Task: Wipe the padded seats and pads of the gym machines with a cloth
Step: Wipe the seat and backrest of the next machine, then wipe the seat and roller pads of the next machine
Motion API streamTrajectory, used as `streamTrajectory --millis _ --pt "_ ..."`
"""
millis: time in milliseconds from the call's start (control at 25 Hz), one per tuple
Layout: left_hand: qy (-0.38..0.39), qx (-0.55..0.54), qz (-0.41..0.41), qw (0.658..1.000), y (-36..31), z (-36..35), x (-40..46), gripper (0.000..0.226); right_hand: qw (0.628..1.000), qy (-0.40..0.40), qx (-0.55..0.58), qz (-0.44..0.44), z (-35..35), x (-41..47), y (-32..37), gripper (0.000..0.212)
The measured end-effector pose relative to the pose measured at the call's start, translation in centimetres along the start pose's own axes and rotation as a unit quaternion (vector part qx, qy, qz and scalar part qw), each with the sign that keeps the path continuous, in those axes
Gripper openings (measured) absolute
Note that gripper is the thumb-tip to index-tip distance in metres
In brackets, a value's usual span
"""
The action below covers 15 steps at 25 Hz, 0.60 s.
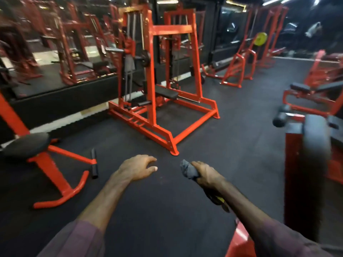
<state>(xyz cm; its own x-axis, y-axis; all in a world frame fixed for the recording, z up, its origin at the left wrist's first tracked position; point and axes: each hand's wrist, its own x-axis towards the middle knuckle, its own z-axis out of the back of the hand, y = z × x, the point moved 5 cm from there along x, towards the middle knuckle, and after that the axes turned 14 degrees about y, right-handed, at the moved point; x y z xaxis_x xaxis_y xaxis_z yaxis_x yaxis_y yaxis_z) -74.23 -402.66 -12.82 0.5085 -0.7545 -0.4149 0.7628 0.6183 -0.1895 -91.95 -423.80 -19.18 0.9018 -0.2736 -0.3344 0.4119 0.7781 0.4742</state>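
Both hands are held out over the dark rubber floor (213, 145), with open floor between them and the red frame machine (161, 86) ahead. Left hand (136, 168): fingers loosely spread, holding nothing. Right hand (206, 175): fingers curled around a bunched grey cloth (188, 170), whose free end points forward and left. A round black padded seat (26, 143) stands at left; a grey pad (315, 138) stands close at right.

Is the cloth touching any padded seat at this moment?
No. The right hand holds the bunched grey cloth in the air above the floor, apart from every seat.
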Motion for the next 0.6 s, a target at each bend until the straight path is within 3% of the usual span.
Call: streamTrajectory --millis 120,160,280,440,600 --pt "-0.047 0.018 0.002 0.999 5.7 5.2 3.5 0.055 0.999 -0.026 0.017 0.039 4.9 8.2 4.2 0.029" --pt "-0.057 0.019 0.005 0.998 8.0 7.0 5.3 0.056 0.998 -0.028 0.036 0.048 6.7 11.1 6.5 0.034" --pt "-0.062 0.027 0.018 0.998 14.3 12.1 10.2 0.059 0.996 0.028 0.054 0.066 10.9 20.1 11.5 0.035" --pt "-0.096 0.035 0.054 0.993 23.7 21.1 16.3 0.061 0.996 -0.039 0.012 0.085 16.5 33.5 16.1 0.039" --pt "-0.135 0.032 0.072 0.988 31.9 28.4 22.7 0.06 0.991 -0.046 -0.011 0.122 21.6 45.0 21.9 0.071"
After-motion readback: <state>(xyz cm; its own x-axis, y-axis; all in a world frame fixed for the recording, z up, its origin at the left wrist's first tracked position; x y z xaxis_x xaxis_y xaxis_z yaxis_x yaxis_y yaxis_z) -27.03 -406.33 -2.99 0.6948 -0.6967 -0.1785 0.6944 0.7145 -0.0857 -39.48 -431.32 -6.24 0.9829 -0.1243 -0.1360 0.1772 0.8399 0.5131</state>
